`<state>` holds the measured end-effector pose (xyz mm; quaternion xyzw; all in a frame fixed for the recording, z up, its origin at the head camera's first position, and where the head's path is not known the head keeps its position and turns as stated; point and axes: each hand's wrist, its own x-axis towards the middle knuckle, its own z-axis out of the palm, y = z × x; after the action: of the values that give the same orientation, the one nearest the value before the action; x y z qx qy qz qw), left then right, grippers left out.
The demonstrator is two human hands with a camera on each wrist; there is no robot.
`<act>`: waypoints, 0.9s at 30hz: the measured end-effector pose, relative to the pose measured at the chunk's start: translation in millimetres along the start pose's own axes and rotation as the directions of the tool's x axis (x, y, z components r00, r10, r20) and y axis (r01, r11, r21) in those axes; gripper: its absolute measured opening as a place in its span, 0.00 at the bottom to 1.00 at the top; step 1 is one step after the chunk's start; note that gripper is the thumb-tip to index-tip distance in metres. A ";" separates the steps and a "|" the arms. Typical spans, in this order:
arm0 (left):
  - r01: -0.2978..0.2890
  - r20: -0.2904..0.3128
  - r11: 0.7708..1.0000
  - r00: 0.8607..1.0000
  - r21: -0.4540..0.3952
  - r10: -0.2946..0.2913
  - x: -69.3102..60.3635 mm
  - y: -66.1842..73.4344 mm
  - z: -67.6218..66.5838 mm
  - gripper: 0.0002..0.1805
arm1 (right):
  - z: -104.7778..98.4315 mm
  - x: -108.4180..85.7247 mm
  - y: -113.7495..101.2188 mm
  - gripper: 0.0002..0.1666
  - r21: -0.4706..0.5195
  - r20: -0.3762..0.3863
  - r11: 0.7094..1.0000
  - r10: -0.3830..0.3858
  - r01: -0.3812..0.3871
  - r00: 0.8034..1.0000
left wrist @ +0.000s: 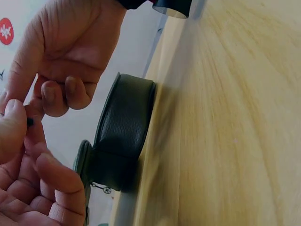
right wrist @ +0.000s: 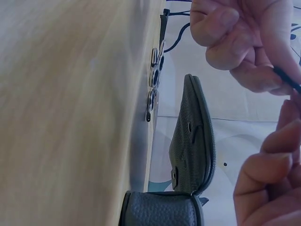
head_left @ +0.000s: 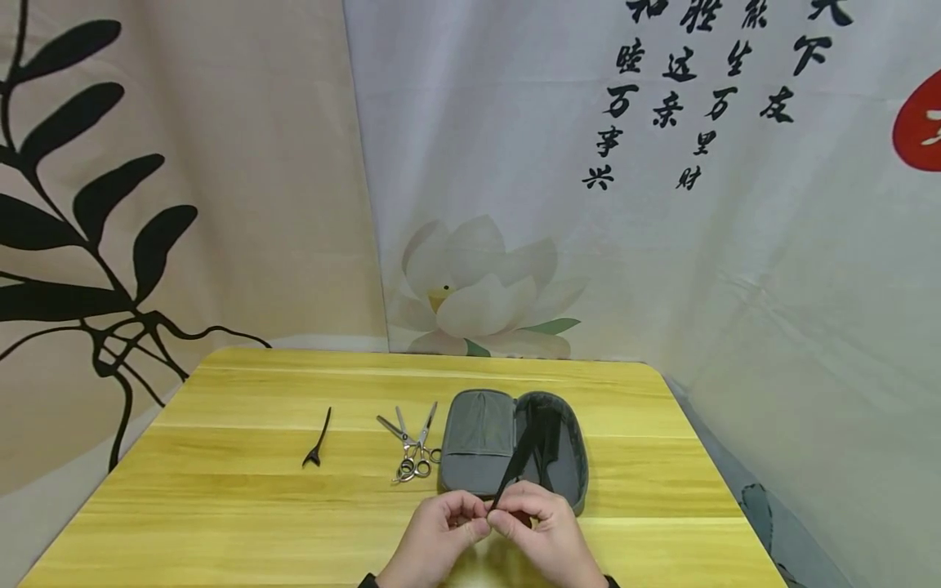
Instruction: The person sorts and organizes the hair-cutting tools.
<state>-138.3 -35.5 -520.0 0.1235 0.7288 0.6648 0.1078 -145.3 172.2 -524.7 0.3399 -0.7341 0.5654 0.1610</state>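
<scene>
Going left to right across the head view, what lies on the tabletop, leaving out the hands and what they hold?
Slim black clip → metal scissors → open grey case.

1. A yellowish wooden table (head_left: 220,506), its far corners rounded.
2. On its left, a thin black clip (head_left: 314,454), forked end toward the near side.
3. Right of that, silver scissors (head_left: 416,445), blades pointing far, handles near.
4. Just right of them, an open gray case (head_left: 478,453).
</scene>
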 end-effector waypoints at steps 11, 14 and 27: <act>0.015 -0.050 0.999 0.999 -0.049 -0.017 0.4 -1.2 -6.6 0.16 | -2.5 -3.6 -6.3 0.10 -0.018 0.042 0.991 0.130 -0.129 0.991; -0.027 -0.092 0.997 0.996 -0.077 0.020 -0.1 -0.6 -9.6 0.17 | -2.9 -3.6 -5.5 0.08 -0.034 0.081 0.990 0.139 -0.136 0.987; -0.045 -0.329 0.971 0.944 -0.234 -0.036 3.6 2.9 -20.1 0.23 | 0.3 -2.8 2.1 0.06 -0.188 0.063 0.976 0.123 -0.109 0.990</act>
<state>-148.0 -52.9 -515.2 -0.0020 0.6512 0.7589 -0.0034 -144.7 173.1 -528.0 0.3008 -0.8072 0.4907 0.1310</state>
